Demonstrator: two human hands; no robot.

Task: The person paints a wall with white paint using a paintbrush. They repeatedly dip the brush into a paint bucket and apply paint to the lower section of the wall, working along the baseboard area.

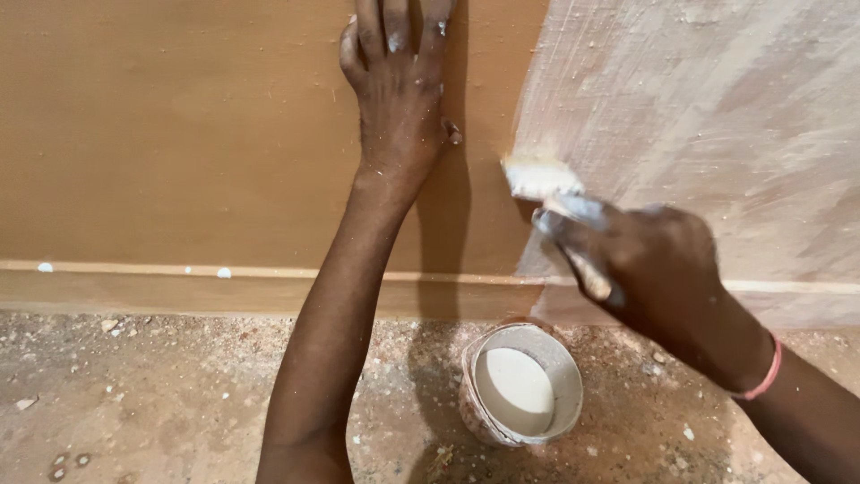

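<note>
— Head camera first: what is the right hand [658,269] doing?

— It is sitting right of the frame's centre, fingers wrapped tight around the handle of a flat paintbrush with pale, paint-loaded bristles [542,179]. A pink band is circling the wrist.

— Which way is the brush pointing?

— Its long axis is running diagonally, from the fist at lower right up to the bristles at upper left. The bristle tips are pressing against the wall right at the boundary between the plain tan-brown painted wall [179,134] filling the left and the streaky whitish freshly coated patch [717,108] filling the upper right.

— And the left hand [399,81]?

— It is lying flat on the tan wall at top centre, fingers spread moderately and pointing up, holding nothing. White flecks are showing on the nails. The forearm is stretching down to the bottom edge of the frame.

— Anything below?

— A small round tub of white paint with a spattered rim [524,385] is standing on the dusty, speckled reddish floor [134,403], bottom centre, between the two forearms and just beside the brown skirting board [134,291]. A few white drips are dotting the skirting's top edge at left.
</note>
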